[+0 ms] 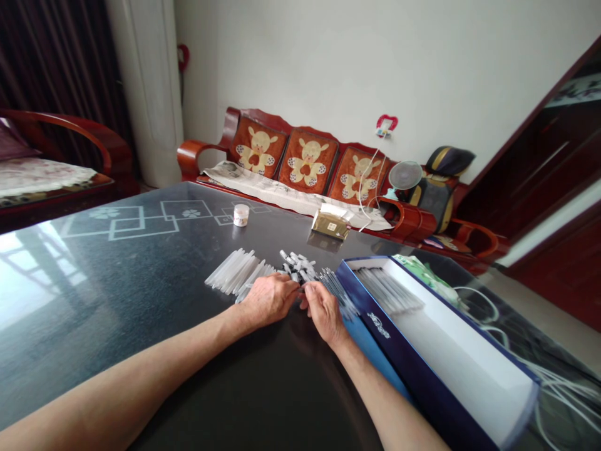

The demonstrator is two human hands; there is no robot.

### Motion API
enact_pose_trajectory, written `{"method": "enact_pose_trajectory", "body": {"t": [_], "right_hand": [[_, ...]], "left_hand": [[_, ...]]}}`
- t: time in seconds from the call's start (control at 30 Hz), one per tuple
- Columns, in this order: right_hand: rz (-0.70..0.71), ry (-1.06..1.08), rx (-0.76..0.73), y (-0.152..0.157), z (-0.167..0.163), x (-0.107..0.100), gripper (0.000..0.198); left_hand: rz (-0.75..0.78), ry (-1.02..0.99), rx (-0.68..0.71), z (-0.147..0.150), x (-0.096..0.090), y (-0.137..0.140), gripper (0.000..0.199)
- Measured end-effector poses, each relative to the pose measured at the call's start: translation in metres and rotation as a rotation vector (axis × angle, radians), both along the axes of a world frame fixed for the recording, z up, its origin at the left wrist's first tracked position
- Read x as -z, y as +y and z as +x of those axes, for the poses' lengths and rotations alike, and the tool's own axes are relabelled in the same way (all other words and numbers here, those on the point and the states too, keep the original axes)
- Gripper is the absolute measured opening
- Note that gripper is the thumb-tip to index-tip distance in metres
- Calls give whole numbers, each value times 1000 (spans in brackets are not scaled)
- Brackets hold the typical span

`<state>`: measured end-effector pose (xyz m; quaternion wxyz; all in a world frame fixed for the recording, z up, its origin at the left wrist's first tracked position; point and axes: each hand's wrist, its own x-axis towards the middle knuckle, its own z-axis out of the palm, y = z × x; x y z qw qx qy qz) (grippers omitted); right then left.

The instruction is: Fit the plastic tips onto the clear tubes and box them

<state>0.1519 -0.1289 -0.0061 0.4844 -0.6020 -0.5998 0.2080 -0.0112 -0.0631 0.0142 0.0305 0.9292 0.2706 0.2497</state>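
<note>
"Forearms [154, 376] across the table [117, 300]; what are they holding?"
"Can't tell; left hand [271, 297] and right hand [323, 308] are curled narrow, fingertips nearly meeting."
"What lies around?"
"Pale tubes [233, 272] beside the left, black-and-white pieces [299, 264] just beyond both, thin rods [336, 290] between the right and the blue box [417, 369]."

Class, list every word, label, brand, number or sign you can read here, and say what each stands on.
Readable text: none.
Blue box: silver script on its side, too blurred.
Tissue box: pale emblem, too small.
White jar: faint print, too small.
Green-and-white packet: markings, too blurred.
</note>
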Motion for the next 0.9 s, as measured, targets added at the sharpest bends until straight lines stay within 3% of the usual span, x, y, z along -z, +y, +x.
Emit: {"method": "enact_pose_trajectory", "body": {"t": [0.17, 0.43, 0.67, 0.9], "right_hand": [[-12, 3, -36, 0, 5, 3, 22], [9, -46, -15, 3, 5, 3, 39], [-18, 15, -46, 0, 5, 1, 23], [19, -25, -38, 4, 7, 6, 38]], "left_hand": [[-17, -10, 7, 0, 1, 0, 28], [5, 20, 19, 2, 0, -4, 27], [-15, 4, -14, 0, -1, -1, 27], [5, 8, 31, 1, 2, -2, 28]]}}
